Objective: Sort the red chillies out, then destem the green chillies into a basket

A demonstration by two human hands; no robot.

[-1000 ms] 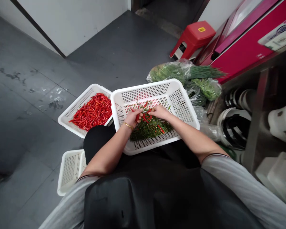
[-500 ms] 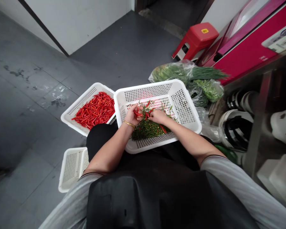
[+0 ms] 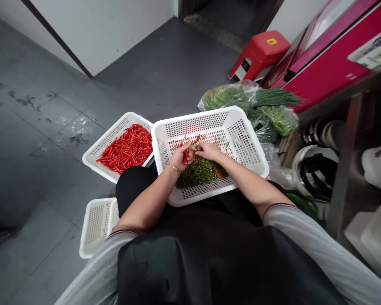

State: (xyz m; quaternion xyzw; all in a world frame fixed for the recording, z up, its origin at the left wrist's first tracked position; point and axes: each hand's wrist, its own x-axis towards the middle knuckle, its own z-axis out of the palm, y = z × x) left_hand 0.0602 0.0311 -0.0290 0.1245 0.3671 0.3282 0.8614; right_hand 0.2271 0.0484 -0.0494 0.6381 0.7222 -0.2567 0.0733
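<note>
A white perforated basket point(image 3: 241, 127) rests on my lap and holds a heap of green stems point(image 3: 200, 173) with a few red chillies among them. Inside it, my left hand point(image 3: 181, 156) is closed around several red chillies point(image 3: 186, 156). My right hand point(image 3: 209, 151) sits just to the right of it, fingers pinched at a chilli between the two hands. To the left on the floor, a second white basket point(image 3: 97, 148) is filled with red chillies point(image 3: 127, 148).
A third, smaller white basket point(image 3: 95, 224) lies on the grey floor by my left knee. Bags of green vegetables point(image 3: 247, 97) lie behind the lap basket. A red plastic stool point(image 3: 260, 51) and a magenta cabinet point(image 3: 330, 59) stand at the back right; shelves with bowls are on the right.
My two hands have drawn closer together over the stems, the right one moving up and left toward the left hand. The baskets have not moved.
</note>
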